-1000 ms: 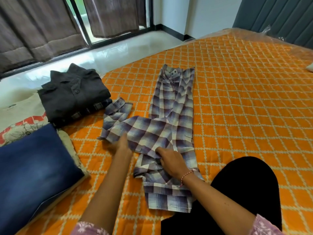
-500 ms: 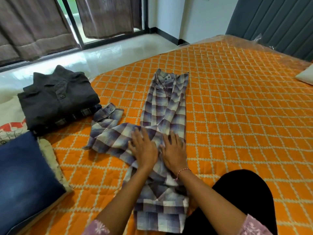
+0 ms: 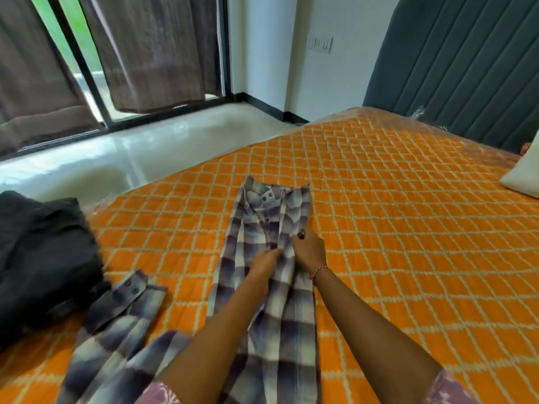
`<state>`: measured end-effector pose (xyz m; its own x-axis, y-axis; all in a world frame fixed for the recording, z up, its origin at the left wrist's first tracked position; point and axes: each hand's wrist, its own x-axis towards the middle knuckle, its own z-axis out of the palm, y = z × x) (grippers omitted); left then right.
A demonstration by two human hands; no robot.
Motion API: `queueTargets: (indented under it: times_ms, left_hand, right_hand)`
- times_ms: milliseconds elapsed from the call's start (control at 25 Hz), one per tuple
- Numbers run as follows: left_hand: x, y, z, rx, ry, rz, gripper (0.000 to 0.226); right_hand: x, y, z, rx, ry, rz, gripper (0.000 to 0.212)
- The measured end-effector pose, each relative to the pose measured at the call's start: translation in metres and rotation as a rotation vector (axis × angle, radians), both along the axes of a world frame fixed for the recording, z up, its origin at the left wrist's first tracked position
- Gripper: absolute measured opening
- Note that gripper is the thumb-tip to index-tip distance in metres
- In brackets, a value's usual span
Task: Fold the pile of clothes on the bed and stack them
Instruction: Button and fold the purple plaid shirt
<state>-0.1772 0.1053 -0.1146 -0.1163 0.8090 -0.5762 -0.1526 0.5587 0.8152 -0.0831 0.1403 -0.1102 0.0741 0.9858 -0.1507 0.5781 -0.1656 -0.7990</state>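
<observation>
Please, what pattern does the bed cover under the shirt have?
Orange with a cream diamond lattice, clearest in the head view.

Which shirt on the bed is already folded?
The dark grey shirt at the left edge is folded. The checked shirt lies long, one sleeve spread out, under both hands.

The dark folded shirt [image 3: 43, 258] runs off the left edge, the plaid shirt [image 3: 271, 287] off the bottom, sleeve blurry.
</observation>
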Motion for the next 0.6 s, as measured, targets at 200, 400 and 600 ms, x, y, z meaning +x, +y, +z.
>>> queueTargets:
  times_ms: [200, 400, 600]
  left_hand:
    - [0.007, 0.086, -0.006, -0.014, -0.071, 0.020, 0.016]
    - [0.006, 0.145, 0.010, 0.214, -0.021, -0.003, 0.015]
    - [-0.065, 0.163, -0.021, 0.052, -0.004, 0.084, 0.028]
  right_hand:
    - [0.000, 0.075, -0.008, -0.225, 0.136, -0.140, 0.024]
    - [-0.013, 0.058, -0.013, 0.422, -0.111, -0.342, 0.038]
    - [-0.052, 0.064, -0.038, 0.057, -0.538, 0.321, 0.064]
